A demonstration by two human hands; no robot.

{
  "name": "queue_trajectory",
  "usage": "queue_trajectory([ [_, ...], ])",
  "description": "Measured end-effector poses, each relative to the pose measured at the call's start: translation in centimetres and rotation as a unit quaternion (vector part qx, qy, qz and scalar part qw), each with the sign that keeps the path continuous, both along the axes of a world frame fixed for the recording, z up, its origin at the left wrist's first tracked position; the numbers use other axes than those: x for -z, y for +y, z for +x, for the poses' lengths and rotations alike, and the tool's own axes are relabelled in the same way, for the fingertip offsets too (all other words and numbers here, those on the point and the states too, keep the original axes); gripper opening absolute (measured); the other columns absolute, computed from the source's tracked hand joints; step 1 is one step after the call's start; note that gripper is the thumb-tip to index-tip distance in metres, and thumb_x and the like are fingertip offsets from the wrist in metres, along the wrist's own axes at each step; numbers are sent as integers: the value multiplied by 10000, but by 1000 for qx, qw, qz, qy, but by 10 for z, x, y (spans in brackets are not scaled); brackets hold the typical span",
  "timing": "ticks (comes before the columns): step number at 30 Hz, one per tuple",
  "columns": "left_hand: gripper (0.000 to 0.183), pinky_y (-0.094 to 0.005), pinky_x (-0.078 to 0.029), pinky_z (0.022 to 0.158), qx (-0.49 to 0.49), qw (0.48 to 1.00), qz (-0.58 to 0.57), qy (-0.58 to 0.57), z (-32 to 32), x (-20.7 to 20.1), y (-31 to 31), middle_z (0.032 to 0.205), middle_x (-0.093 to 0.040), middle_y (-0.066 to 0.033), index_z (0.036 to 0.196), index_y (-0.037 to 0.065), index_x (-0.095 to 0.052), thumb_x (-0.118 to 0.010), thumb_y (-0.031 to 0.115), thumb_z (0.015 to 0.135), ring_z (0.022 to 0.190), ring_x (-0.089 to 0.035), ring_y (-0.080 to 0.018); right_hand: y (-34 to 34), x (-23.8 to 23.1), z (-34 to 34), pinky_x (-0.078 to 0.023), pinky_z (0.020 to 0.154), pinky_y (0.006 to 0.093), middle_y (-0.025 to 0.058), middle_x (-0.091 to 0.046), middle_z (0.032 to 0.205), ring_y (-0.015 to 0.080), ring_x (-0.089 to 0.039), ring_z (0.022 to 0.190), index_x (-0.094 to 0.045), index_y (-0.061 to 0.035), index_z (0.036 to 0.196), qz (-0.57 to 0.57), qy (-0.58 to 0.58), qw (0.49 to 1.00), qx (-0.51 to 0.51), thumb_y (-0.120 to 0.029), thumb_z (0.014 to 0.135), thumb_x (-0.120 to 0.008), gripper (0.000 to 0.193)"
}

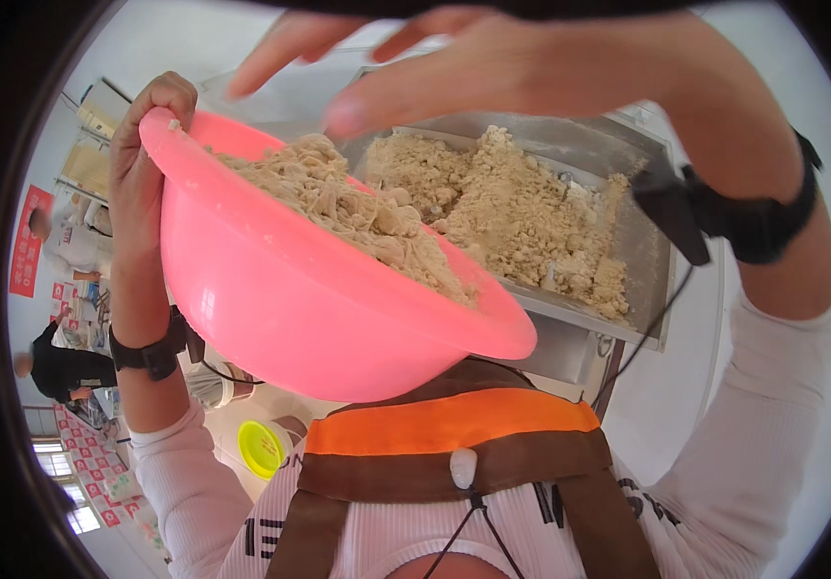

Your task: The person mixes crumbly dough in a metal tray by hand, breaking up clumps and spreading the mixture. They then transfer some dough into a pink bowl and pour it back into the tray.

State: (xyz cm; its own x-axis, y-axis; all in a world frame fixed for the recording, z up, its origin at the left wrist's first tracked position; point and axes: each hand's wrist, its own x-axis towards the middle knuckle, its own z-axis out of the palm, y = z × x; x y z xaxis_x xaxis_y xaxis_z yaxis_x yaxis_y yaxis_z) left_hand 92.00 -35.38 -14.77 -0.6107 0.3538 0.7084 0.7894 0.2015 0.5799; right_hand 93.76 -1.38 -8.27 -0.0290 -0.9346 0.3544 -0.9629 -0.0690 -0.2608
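My left hand (152, 127) grips the far left rim of a large pink basin (271, 289), with the fingers wrapped over its edge. Tilted toward a steel trough (649, 289), the basin holds a heap of pale, lumpy dough (333, 198). More crumbly dough (502, 207) lies inside the trough, just beyond the basin. Over the top of the basin reaches my right hand (435, 68), its fingers stretched apart and a little blurred. Nothing shows in that hand, and it appears apart from the dough below.
Below the basin at left stand a bucket with a yellow-green lid (261, 449) and another bucket (239, 386). One person in black (73, 365) and another in white (76, 241) are farther off at left. Cables hang from my black wrist straps (753, 214).
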Motion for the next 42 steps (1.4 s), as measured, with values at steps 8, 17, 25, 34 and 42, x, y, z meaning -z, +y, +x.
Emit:
queue_trajectory([
  [8, 124, -194, -314, 714, 5, 999, -39, -27, -16, -7, -2, 870, -391, 26, 900, 56, -488, -487, 143, 989, 779, -367, -58, -86, 40, -55, -395, 1056, 436, 146, -631, 1286, 313, -549, 1251, -603, -180, 1372, 15, -137, 990, 21, -496, 789, -718, 673],
  [17, 101, -174, -321, 689, -10, 998, -27, -58, -34, -4, 7, 890, -398, 23, 914, 55, -485, -484, 116, 995, 766, -377, -44, -93, 47, -70, -381, 1076, 440, 125, -572, 1380, 308, -510, 1297, -562, -194, 1403, 136, -103, 985, 27, -393, 798, -718, 655],
  [25, 181, -178, -370, 709, 22, 995, -4, -95, -45, -9, 14, 907, -413, 19, 929, 55, -495, -526, 200, 1032, 784, -409, -37, -78, 41, -97, -370, 1091, 433, 121, -561, 1395, 302, -492, 1311, -568, -196, 1386, 69, -30, 996, 39, -350, 823, -713, 601],
  [34, 200, -178, -326, 677, -7, 994, -111, -17, -61, -19, 7, 894, -404, 27, 929, 54, -498, -516, 221, 1037, 762, -380, -37, -90, 55, -91, -449, 995, 406, 133, -639, 1257, 281, -583, 1141, -597, -44, 1286, 112, -218, 969, 12, -247, 873, -681, 468],
  [42, 212, -169, -334, 654, 14, 995, -72, -60, -64, -17, 12, 888, -419, 34, 937, 47, -524, -515, 229, 1044, 742, -390, -19, -90, 62, -97, -451, 987, 403, 135, -635, 1238, 285, -571, 1149, -600, -68, 1287, 144, -103, 984, -19, -261, 881, -670, 455],
])
